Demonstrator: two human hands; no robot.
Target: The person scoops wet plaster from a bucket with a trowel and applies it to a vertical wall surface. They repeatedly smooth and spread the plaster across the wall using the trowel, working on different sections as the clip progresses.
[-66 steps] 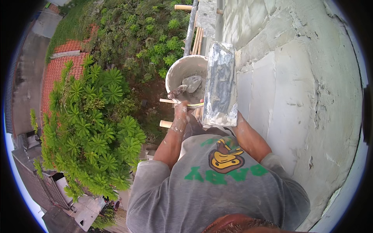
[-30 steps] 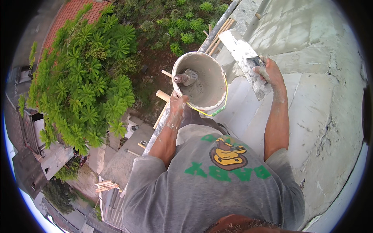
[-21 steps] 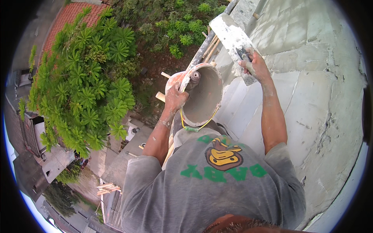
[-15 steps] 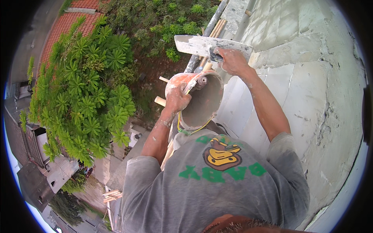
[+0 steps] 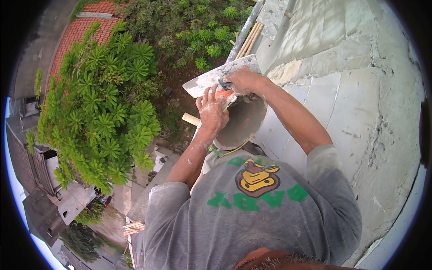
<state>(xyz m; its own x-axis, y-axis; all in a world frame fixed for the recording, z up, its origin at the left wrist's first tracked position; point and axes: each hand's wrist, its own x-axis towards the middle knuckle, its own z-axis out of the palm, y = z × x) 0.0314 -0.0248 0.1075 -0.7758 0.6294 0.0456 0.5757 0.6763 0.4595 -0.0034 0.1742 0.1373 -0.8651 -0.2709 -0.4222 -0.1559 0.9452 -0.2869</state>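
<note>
A plastering trowel [image 5: 204, 81] with a broad, plaster-smeared blade lies across the far side of a bucket, tilted down to the left. My right hand [image 5: 245, 81] is closed round its dark handle. The bucket [image 5: 245, 123] has a grey inside, and orange shows at its far rim, partly covered by the trowel and both hands. My left hand [image 5: 213, 112], spotted with plaster, rests at the bucket's left side. Its fingers are stretched out and apart near the blade's lower edge. A yellow-green cord [image 5: 234, 148] runs along the bucket's near rim.
A rough, plastered grey wall [image 5: 360, 103] rises at my right. Bamboo poles [image 5: 249, 39] and a metal pipe [image 5: 238, 49] lie beyond the bucket. One bamboo end [image 5: 191, 119] juts out at left. Far below are a leafy tree [image 5: 103, 112] and roofs [image 5: 87, 24].
My right hand has brought the trowel down and left to the bucket's rim. My left hand has loosened from its grip there, with its fingers now stretched out. The bucket has shifted slightly right.
</note>
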